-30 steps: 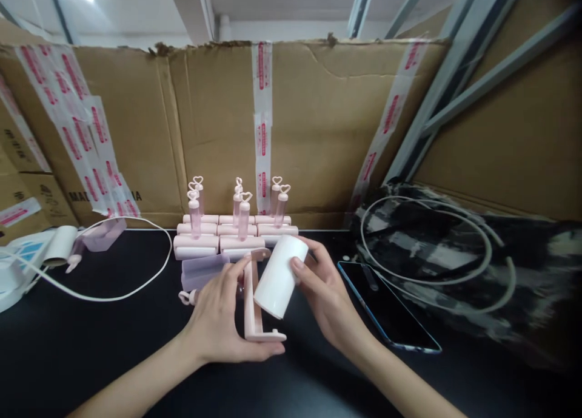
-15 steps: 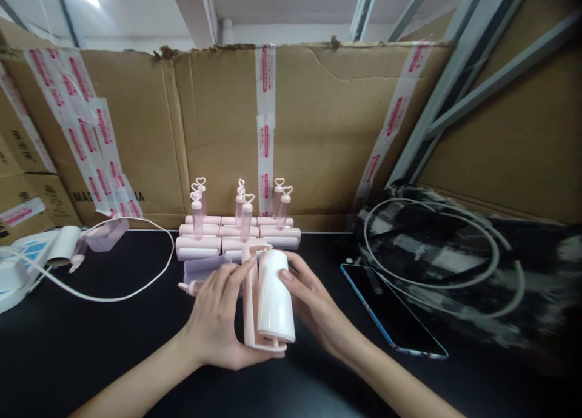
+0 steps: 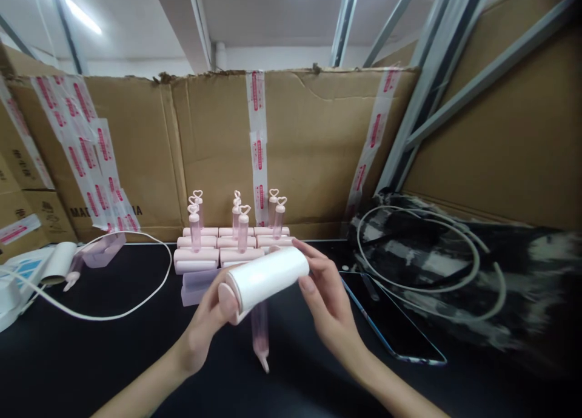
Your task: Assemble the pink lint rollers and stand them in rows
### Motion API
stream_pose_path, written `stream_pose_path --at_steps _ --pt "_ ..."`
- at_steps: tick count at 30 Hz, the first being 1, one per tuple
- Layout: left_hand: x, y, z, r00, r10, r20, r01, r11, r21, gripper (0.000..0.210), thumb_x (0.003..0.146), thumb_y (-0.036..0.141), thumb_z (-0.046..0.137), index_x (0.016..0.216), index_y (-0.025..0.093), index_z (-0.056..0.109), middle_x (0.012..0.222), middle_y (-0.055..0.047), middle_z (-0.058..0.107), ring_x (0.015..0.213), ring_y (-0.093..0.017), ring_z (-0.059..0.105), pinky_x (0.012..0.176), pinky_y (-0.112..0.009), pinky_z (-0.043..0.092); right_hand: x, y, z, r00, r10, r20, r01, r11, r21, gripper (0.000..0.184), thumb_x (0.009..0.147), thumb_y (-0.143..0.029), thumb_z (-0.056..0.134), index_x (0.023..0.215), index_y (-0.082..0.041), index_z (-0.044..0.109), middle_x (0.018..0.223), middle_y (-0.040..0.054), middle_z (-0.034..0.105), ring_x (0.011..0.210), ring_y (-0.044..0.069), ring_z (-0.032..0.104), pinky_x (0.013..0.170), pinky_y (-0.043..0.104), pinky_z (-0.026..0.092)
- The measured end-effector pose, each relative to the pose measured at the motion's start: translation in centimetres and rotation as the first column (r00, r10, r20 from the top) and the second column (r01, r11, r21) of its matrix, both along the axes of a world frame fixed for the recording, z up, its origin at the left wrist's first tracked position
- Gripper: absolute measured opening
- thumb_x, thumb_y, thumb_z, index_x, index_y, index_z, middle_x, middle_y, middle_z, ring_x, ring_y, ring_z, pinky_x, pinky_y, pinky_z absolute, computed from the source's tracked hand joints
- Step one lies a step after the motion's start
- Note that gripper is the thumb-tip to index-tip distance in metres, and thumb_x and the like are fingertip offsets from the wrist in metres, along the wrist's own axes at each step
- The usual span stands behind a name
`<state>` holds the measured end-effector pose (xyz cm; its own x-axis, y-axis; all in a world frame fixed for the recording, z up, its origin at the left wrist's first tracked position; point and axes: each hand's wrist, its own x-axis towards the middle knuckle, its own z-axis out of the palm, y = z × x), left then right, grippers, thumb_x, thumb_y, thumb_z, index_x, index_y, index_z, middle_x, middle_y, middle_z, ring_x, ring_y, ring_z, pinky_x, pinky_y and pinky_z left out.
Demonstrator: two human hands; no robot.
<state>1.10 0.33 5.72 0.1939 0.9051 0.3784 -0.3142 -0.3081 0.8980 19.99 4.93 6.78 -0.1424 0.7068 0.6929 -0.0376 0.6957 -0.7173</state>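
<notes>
Between my hands is a lint roller with a white sticky roll [image 3: 270, 275] and a pink frame; its clear pink handle [image 3: 260, 333] points down toward me. My left hand [image 3: 207, 321] is closed on the roll's left end, thumb against the pink end cap. Around the right end curl the fingers of my right hand [image 3: 330, 296], with the thumb close to the roll's edge. Just behind my left hand sits a lilac tray [image 3: 196, 287]. Rows of finished-looking pink lint rollers [image 3: 196, 258] lie farther back, several with heart-tipped handles standing up.
On the right lies a phone [image 3: 395, 324] beside a coiled white cable [image 3: 473, 266] on black wrapping. To the left are a white device [image 3: 18, 284], a loose white roll [image 3: 59, 263], another lilac tray [image 3: 104, 251] and a cord [image 3: 131, 306]. Cardboard [image 3: 218, 139] walls the back.
The lint roller has turned from upright to nearly level, its handle swinging down toward me. My left hand has shifted to its left end. The camera view has tilted up slightly.
</notes>
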Motion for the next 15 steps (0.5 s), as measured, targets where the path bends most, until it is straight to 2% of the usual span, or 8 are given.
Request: stream_pose_path --at_steps 1,3,5,7,8,10,13,15 --pt "0.2 0.1 -0.1 0.995 -0.063 0.079 0.067 0.997 -0.049 0.045 0.086 0.042 0.044 0.123 0.016 0.05 0.125 -0.011 0.055 0.116 -0.033 0.048 0.094 -0.042 0.037 0.0 0.0 0.1 0.999 0.022 -0.027 -0.022 0.999 -0.029 0.017 0.087 -0.037 0.052 0.1 -0.025 0.051 0.135 0.0064 0.041 0.122 0.022 0.041 0.097 0.035 0.038" --pt "0.4 0.4 -0.1 0.958 -0.193 0.211 0.224 0.966 -0.133 0.046 0.085 0.041 0.039 0.117 0.012 0.055 0.117 -0.014 0.06 0.111 -0.035 0.052 0.088 -0.046 0.041 -0.1 0.2 0.2 0.996 0.068 -0.064 -0.078 0.985 -0.157 0.017 0.085 -0.039 0.055 0.095 -0.026 0.048 0.126 0.0053 0.051 0.114 0.021 0.049 0.091 0.034 0.041" --pt "0.5 0.8 -0.1 0.91 -0.289 0.298 0.355 0.913 -0.199 0.051 0.08 0.043 0.04 0.115 0.01 0.057 0.112 -0.016 0.063 0.107 -0.037 0.055 0.083 -0.047 0.043 -0.1 0.5 0.3 0.993 0.101 -0.064 -0.115 0.95 -0.29 0.026 0.082 -0.04 0.06 0.1 -0.028 0.046 0.111 0.003 0.06 0.102 0.02 0.055 0.086 0.033 0.043" --pt "0.3 1.4 -0.3 0.875 -0.344 0.34 0.449 0.838 -0.31 0.06 0.077 0.051 0.042 0.117 0.009 0.055 0.111 -0.017 0.064 0.104 -0.037 0.057 0.083 -0.048 0.045 -0.1 0.9 0.2 0.989 0.145 -0.038 -0.149 0.918 -0.367 0.035 0.08 -0.041 0.061 0.109 -0.028 0.046 0.102 0.0019 0.062 0.096 0.02 0.057 0.083 0.033 0.043" --pt "0.2 1.7 -0.5 0.875 -0.335 0.349 0.458 0.805 -0.377 0.063 0.076 0.055 0.043 0.118 0.01 0.055 0.111 -0.017 0.063 0.102 -0.035 0.059 0.083 -0.047 0.046 -0.2 1.2 0.1 0.984 0.175 -0.023 -0.17 0.908 -0.383 0.037 0.08 -0.04 0.062 0.111 -0.028 0.047 0.101 0.0024 0.062 0.096 0.021 0.056 0.084 0.033 0.043" --pt "-0.2 2.3 -1.0 0.911 -0.238 0.337 0.388 0.773 -0.502 0.06 0.078 0.057 0.048 0.116 0.011 0.056 0.111 -0.015 0.064 0.096 -0.029 0.062 0.081 -0.042 0.049 -0.3 1.6 -0.4 0.971 0.24 0.006 -0.218 0.891 -0.397 0.037 0.079 -0.038 0.063 0.111 -0.025 0.05 0.103 0.0037 0.061 0.099 0.021 0.054 0.085 0.033 0.041" --pt "-0.4 2.8 -1.8 0.958 -0.02 0.285 0.19 0.789 -0.584 0.041 0.079 0.041 0.06 0.106 0.011 0.061 0.095 -0.011 0.068 0.084 -0.021 0.065 0.071 -0.031 0.053 -0.7 1.9 -1.2 0.953 0.299 -0.046 -0.288 0.851 -0.438 0.037 0.08 -0.036 0.063 0.113 -0.026 0.051 0.105 0.0031 0.059 0.099 0.02 0.052 0.081 0.03 0.041" --pt "-0.3 2.8 -2.0 0.96 0.036 0.278 0.143 0.789 -0.597 0.035 0.078 0.033 0.062 0.103 0.009 0.062 0.089 -0.01 0.069 0.08 -0.019 0.065 0.067 -0.029 0.054 -0.9 2.0 -1.7 0.941 0.304 -0.148 -0.336 0.8 -0.498 0.037 0.084 -0.04 0.058 0.118 -0.029 0.047 0.104 0.0012 0.059 0.093 0.017 0.054 0.076 0.027 0.042"
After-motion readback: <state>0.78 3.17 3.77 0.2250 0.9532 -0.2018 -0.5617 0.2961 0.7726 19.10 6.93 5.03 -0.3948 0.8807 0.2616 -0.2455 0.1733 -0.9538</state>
